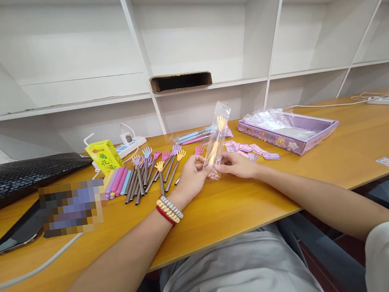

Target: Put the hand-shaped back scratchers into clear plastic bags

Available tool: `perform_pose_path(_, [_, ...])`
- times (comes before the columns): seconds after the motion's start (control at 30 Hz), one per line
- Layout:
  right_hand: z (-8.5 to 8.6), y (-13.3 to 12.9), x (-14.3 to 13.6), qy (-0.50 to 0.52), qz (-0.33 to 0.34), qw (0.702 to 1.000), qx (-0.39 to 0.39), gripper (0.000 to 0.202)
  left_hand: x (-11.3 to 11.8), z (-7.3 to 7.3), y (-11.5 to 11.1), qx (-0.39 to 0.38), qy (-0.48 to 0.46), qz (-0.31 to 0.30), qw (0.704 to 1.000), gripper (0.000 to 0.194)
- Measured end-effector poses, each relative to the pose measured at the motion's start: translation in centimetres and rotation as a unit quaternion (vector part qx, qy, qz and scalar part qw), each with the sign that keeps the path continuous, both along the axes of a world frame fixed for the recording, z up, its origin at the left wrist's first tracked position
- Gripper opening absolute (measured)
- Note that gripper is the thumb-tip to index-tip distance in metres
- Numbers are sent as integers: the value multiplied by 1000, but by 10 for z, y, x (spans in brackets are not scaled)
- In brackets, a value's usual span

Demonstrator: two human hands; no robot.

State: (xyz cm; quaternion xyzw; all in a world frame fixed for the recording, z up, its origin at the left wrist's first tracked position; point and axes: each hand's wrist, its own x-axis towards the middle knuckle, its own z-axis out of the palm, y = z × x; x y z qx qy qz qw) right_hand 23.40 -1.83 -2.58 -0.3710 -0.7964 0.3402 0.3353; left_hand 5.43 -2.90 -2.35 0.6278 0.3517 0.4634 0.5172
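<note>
A yellow-headed back scratcher (219, 123) in a clear plastic sleeve (223, 110) is held upright at a slant. My left hand (195, 172) pinches the sleeve's lower end from the left, while my right hand (238, 165) grips it from the right; both hands are closed. Left of them lie several metal back scratcher rods (143, 175) with coloured claw heads. Beside these is a stack of pastel handles (118, 181). Small pink and purple cards (251, 149) are scattered just behind my right hand. Farther back rest several blue and pink bagged scratchers (193, 135).
A purple printed tray box (299, 146) with clear plastic (267, 119) stands to the right. On the left are a yellow drink carton (104, 155), a white power strip (132, 146), a black bag (20, 179), a phone (13, 231) and a white cable (34, 273). Shelves (207, 87) rise behind the table.
</note>
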Motion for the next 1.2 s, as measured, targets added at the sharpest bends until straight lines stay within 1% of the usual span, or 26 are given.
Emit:
perform_pose_path(0.07, [4,3,-4,63,39,997,-28,48,0,2,-1,-16,-18,-19,1000,33])
perform_pose_path(0.13, [8,7,-8,78,62,994,-50,46,-2,5,-2,-16,-9,-35,999,37])
perform_pose_path(0.27, [14,17,-13,46,41,996,-70,35,-9,7,1,-8,10,-44,999,27])
perform_pose_path(0.37, [12,22,-17,49,36,995,-76,32,-13,5,5,-13,10,-33,999,24])
perform_pose_path(0.47, [6,22,-22,50,45,995,-70,33,-13,3,9,-41,7,-18,999,23])
perform_pose_path(0.53, [4,21,-22,37,52,997,-49,34,-12,3,10,-56,8,-13,998,25])
perform_pose_path(0.63, [8,25,-7,-26,48,999,-5,34,-16,7,11,-40,35,1,999,25])
perform_pose_path(0.7, [15,33,16,-93,13,995,24,32,-21,11,12,-19,82,0,996,21])
perform_pose_path(0.77, [22,44,47,-151,-71,984,66,27,-28,14,14,14,158,0,987,17])
perform_pose_path(0.8, [24,49,63,-178,-129,972,86,24,-31,15,15,34,202,7,979,16])
perform_pose_path(0.87, [25,59,91,-217,-229,944,99,19,-36,16,17,75,286,37,954,15])
perform_pose_path(0.93, [22,66,107,-224,-290,924,106,20,-38,16,17,111,346,68,929,17])
perform_pose_path(1.0, [14,71,107,-232,-308,914,127,25,-37,14,17,139,380,79,911,20])
perform_pose_path(1.1, [-1,76,91,-288,-270,903,172,35,-34,11,15,157,414,73,894,24])
perform_pose_path(1.17, [-11,79,79,-345,-252,887,177,40,-32,10,14,164,434,72,883,23])
perform_pose_path(1.2, [-15,81,74,-369,-249,880,166,41,-32,10,14,165,443,70,879,22])
